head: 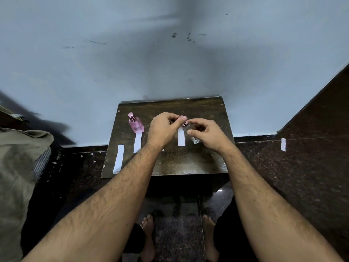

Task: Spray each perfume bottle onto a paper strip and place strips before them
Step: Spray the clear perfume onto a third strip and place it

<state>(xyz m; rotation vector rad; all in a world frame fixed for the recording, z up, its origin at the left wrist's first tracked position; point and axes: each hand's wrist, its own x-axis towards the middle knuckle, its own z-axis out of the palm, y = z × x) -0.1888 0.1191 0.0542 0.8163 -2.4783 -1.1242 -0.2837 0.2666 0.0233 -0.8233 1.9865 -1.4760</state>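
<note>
- Bare feet (pixel 148 226) are seen on the dark floor, nearest the camera.
- Small dark worktop (pixel 170 163) is set against a blue wall.
- A paper strip (pixel 118 159) is laid at the worktop's near-left edge.
- A second strip (pixel 137 143) is laid just before the pink bottle (pixel 136 123), which stands upright at the far left.
- A third strip (pixel 181 136) is pinched at its top by the left hand (pixel 164 129); left grip pressed together on it.
- A clear bottle (pixel 195 138), tilted, is held by the right hand (pixel 207 133); right grip curled round it, its pink sprayer top beside the strip's upper end.
- Another strip (pixel 283 144) is seen well apart, on the ledge at right.
</note>
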